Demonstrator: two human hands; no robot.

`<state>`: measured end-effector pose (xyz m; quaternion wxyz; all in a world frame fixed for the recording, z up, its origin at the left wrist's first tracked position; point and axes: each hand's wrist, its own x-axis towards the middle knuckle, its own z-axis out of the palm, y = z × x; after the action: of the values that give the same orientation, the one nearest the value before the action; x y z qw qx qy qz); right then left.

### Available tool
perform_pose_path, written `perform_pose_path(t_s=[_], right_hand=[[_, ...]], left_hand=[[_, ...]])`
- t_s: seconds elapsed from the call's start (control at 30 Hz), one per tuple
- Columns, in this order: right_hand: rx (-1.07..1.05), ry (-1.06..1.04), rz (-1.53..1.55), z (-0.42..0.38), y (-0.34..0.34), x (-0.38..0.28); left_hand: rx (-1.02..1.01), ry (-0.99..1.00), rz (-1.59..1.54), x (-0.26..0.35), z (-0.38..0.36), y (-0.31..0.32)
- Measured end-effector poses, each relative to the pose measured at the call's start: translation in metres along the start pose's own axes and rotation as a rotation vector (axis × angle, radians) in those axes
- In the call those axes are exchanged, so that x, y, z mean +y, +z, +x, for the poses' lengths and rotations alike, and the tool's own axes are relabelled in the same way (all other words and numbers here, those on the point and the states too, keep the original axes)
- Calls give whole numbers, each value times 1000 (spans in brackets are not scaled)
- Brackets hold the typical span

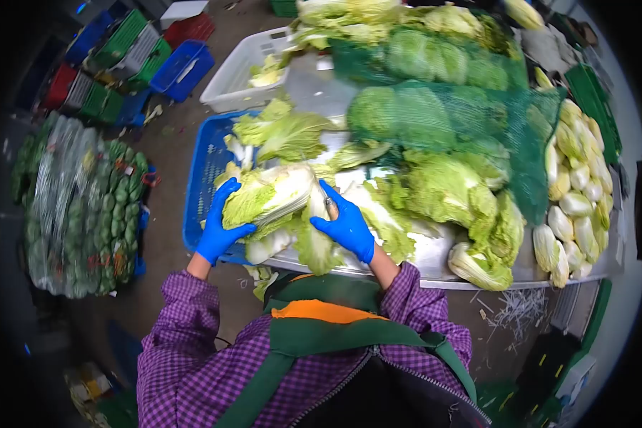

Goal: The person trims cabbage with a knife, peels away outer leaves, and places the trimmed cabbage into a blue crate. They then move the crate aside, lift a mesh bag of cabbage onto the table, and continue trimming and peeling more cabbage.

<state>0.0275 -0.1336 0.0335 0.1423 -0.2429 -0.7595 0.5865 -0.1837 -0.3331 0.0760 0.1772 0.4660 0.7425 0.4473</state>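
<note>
My left hand (pixel 221 223), in a blue glove, grips the leafy end of a napa cabbage (pixel 282 192) lying on its side. The cabbage's pale stem end points toward my right hand (pixel 346 222), also gloved in blue. Its fingers are closed round a small knife (pixel 332 207), of which mainly the brownish handle shows; the blade is hard to make out. A loose cabbage leaf (pixel 316 239) hangs between the hands, close to the right thumb. Below the cabbage, at the table's near edge, are more trimmed leaves (pixel 267 246).
A blue basket (pixel 196 189) holding leaves stands at the left, a white crate (pixel 221 85) behind it. Green mesh bags of cabbages (pixel 428 114) lie across the metal table (pixel 435 267). Small pale cabbages (pixel 574 207) are heaped at right. Wrapped produce (pixel 85 207) stands on the floor.
</note>
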Motion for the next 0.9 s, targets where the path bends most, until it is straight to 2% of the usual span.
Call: perform_pose_path(t_s=[0.03,0.1,0.13,0.17,0.23,0.3,0.33,0.37,0.4,0.43,0.47,0.5,0.53,0.57,0.63,0.7,0.73,0.77,0.83,0.9], right_hand=[[-74,-17,-84,9,14,17],[-382,11,-331,26,15,23],[-533,54,-527,32,12,16],[-565,21,-642,32,4,9],[-611,30,-729,49,-5,12],[-458,188,-838,73,-10,-2],[-336,200,-834,87,-11,3],[-214,213,-825,95,-8,13],[-216,213,-824,94,0,25],[-14,158,-781,96,7,36],[196,99,-730,101,10,39],[201,98,-725,99,15,34],[337,24,-627,91,22,26],[476,-50,-527,84,26,14],[509,-75,-303,65,30,-8],[362,6,-175,46,34,-2],[274,112,-126,37,38,9],[186,216,-74,30,44,26],[161,261,-87,22,54,51],[30,306,-194,15,59,61]], left_hand=[[-7,-59,40,-22,-10,-9],[-43,-109,279,-53,-21,-7],[-65,-74,429,-69,-25,-5],[-40,-174,190,-74,-22,1],[21,-147,277,-82,-9,5],[83,-209,266,-85,10,13],[100,-218,308,-86,22,16],[180,-136,272,-87,34,19],[215,-81,308,-86,42,20],[253,-19,342,-78,51,22],[160,107,376,-56,60,26],[60,221,410,-36,63,34],[9,265,642,-33,65,44],[-131,166,654,-38,72,49],[-397,-111,871,-21,91,55],[-451,-123,929,-24,107,60],[-490,-137,986,-25,114,63],[-494,-133,992,-29,112,66],[-222,52,1020,-47,92,71],[-215,19,911,-55,77,78]])
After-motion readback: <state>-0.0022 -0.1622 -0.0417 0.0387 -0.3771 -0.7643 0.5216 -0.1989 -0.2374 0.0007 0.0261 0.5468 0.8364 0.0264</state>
